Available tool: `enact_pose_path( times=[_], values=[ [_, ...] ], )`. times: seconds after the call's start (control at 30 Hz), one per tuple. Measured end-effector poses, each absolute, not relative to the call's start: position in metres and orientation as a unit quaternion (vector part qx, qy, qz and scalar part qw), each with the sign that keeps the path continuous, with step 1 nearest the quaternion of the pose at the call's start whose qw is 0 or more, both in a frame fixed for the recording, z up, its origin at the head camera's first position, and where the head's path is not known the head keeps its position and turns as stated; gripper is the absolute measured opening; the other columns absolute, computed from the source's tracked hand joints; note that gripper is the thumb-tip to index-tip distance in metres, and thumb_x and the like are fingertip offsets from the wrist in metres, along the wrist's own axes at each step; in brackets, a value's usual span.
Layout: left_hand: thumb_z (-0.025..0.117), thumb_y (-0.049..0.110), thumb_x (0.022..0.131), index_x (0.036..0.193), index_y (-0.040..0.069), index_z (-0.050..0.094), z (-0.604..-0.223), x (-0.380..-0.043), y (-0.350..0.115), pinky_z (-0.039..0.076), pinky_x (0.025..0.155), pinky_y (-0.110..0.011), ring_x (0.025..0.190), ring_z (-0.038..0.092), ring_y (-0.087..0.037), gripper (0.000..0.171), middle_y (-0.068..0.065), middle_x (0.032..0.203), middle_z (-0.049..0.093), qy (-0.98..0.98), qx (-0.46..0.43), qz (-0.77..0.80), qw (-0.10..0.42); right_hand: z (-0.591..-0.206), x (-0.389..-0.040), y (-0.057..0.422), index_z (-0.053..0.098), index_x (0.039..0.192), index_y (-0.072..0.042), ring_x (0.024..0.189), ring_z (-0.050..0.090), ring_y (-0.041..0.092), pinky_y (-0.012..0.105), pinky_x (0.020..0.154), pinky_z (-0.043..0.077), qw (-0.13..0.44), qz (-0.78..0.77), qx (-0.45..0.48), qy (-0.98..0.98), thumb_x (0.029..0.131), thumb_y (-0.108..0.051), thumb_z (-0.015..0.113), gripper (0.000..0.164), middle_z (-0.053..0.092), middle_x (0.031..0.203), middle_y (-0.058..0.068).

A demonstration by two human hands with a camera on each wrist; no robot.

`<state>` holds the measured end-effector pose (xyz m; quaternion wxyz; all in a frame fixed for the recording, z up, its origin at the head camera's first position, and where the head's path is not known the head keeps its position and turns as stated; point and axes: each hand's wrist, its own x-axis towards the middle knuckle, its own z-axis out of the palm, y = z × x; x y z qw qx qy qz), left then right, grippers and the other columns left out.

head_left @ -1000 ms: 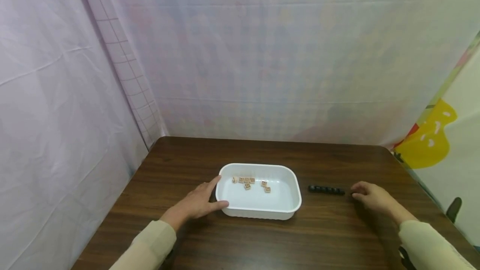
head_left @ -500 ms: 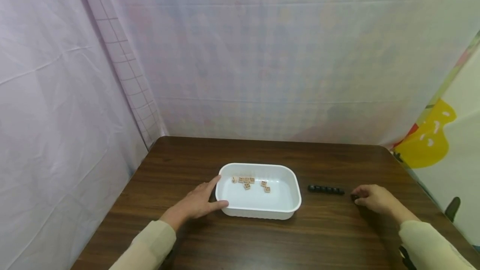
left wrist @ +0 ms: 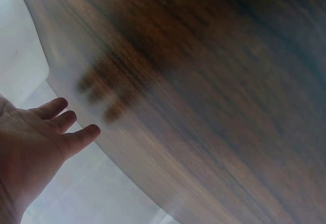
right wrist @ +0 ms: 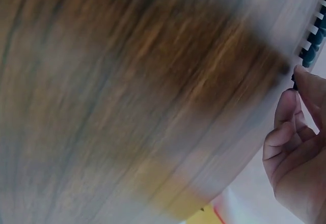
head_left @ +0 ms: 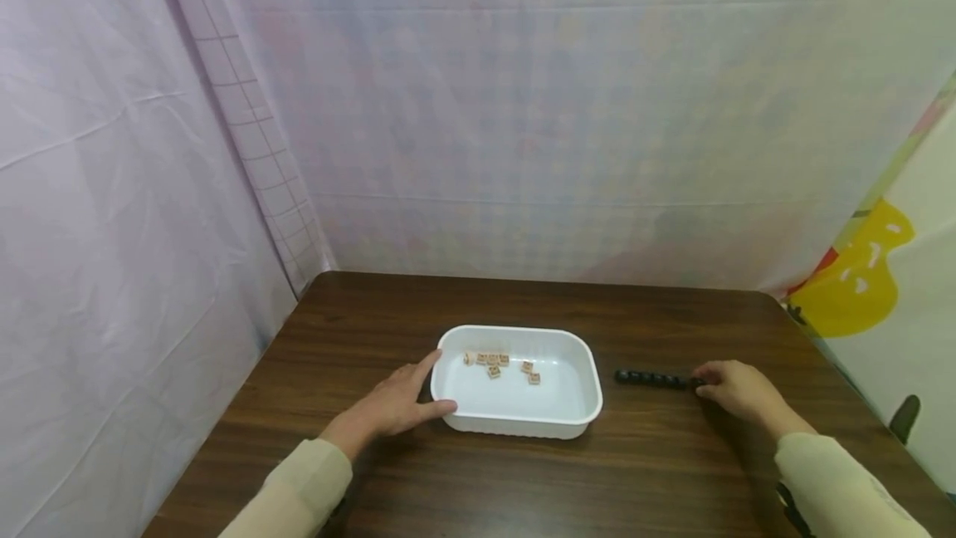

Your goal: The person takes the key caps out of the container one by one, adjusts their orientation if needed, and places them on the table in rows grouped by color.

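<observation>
Black block row, right of white tray on desk, looks nearly done; right hand pinches black piece at right end. Left hand spread, touching tray. Pale blocks inside look unstarted.

A dark brown, wood-grained worktop with rounded far corners is stretching out before me, its surface giving off a soft sheen. Behind it, a pale back curtain is hanging, showing faint checks and washed-out pink and yellow. On the left, a creased white curtain is falling beside a narrow grid-lined strip. On the right, a whitish sheet is displaying a yellow shape with white marks, and a dark oval.
</observation>
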<state>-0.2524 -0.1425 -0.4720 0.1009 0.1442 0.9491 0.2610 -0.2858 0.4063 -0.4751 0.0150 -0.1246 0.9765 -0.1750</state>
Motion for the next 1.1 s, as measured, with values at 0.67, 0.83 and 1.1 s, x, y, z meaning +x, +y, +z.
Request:
enact_pose_path(
  times=[0.67, 0.83, 1.1],
  values=[
    [0.061, 0.066, 0.087, 0.160, 0.019, 0.019, -0.470, -0.251, -0.141, 0.031, 0.110, -0.059, 0.141, 0.033, -0.042, 0.096, -0.023, 0.154, 0.034, 0.950, 0.142, 0.259, 0.100, -0.471, -0.285, 0.401, 0.058, 0.124, 0.010, 0.097, 0.063, 0.045, 0.057, 0.077, 0.052, 0.019, -0.193, -0.103, 0.976, 0.090, -0.006, 0.067, 0.039, 0.066, 0.107, 0.029],
    [0.060, 0.070, 0.086, 0.160, 0.019, 0.019, -0.470, -0.253, -0.141, 0.031, 0.111, -0.058, 0.141, 0.033, -0.041, 0.099, -0.023, 0.154, 0.034, 0.950, 0.145, 0.259, 0.100, -0.464, -0.289, 0.391, 0.059, 0.126, 0.008, 0.094, 0.064, 0.042, 0.055, 0.073, 0.052, -0.009, -0.195, -0.100, 0.976, 0.093, -0.012, 0.064, 0.038, 0.067, 0.107, 0.027],
    [0.060, 0.072, 0.084, 0.159, 0.018, 0.021, -0.466, -0.250, -0.141, 0.031, 0.110, -0.058, 0.140, 0.034, -0.041, 0.100, -0.023, 0.154, 0.035, 0.949, 0.147, 0.260, 0.102, -0.451, -0.301, 0.348, 0.065, 0.123, 0.002, 0.100, 0.062, 0.044, 0.058, 0.079, 0.050, -0.075, -0.213, -0.136, 0.965, 0.095, -0.021, 0.067, 0.036, 0.063, 0.118, 0.029]
  ],
)
